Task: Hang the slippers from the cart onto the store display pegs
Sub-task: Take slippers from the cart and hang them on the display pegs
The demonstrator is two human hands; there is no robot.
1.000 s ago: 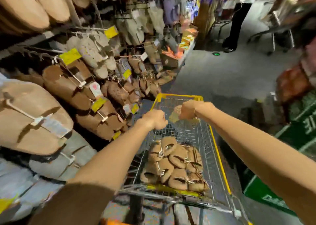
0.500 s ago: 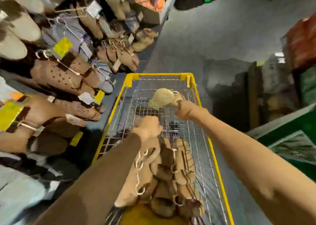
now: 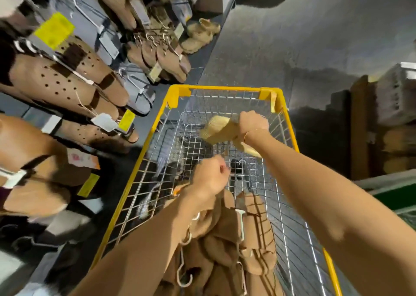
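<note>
My right hand [image 3: 253, 124] gripped a tan slipper [image 3: 219, 128] lifted at 12 o'clock over the cart [image 3: 225, 88], left hand [image 3: 210, 178] fisted on nothing visible above the brown slippers [image 3: 254, 235] piled at 6, pegs [image 3: 135, 79] waiting at 10.

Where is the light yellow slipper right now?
The light yellow slipper is in the right hand, held over the far end of the yellow cart, beyond the brown slippers.
</note>
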